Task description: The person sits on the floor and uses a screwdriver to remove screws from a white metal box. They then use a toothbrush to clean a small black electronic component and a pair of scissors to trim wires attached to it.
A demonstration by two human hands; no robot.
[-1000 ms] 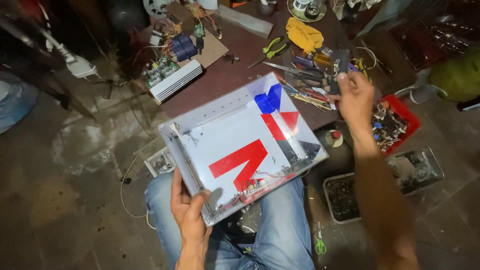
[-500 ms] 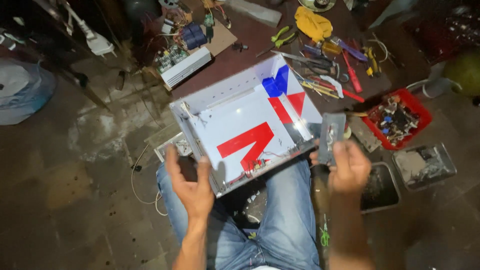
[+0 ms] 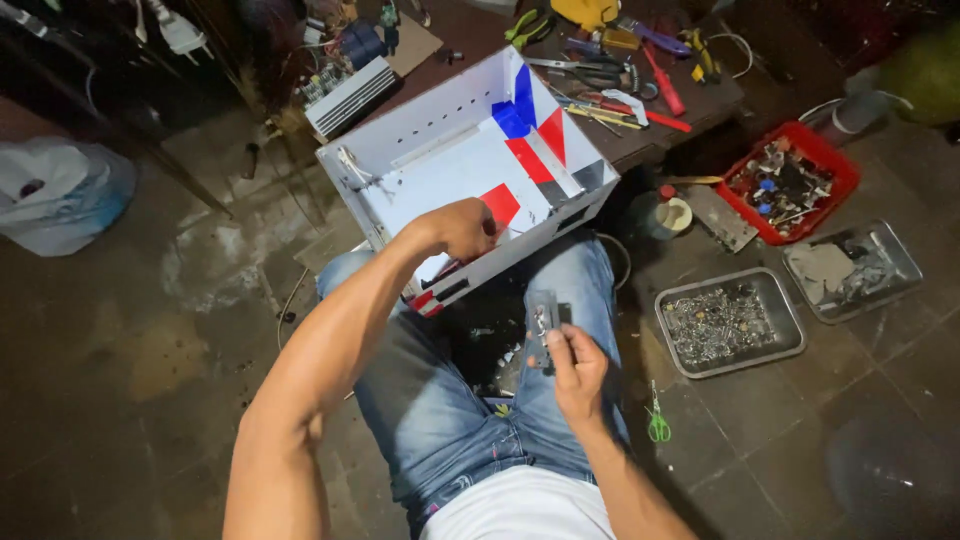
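Dark tiled floor (image 3: 120,400) surrounds the seated person, whose left hand (image 3: 462,226) grips and steadies the white box (image 3: 450,165) while right hand (image 3: 575,372) fingers pinch a small metal part (image 3: 541,322) just above.

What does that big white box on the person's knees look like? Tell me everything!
The white box is a shallow open tray shape, like thin sheet metal, with low walls and a row of small holes along one wall. Red, blue and dark shapes are painted on its inside. It sits tilted across the knees in blue jeans, its far end by the cluttered table. The left hand rests on its near edge. The right hand is apart from it, holding a small metal part.
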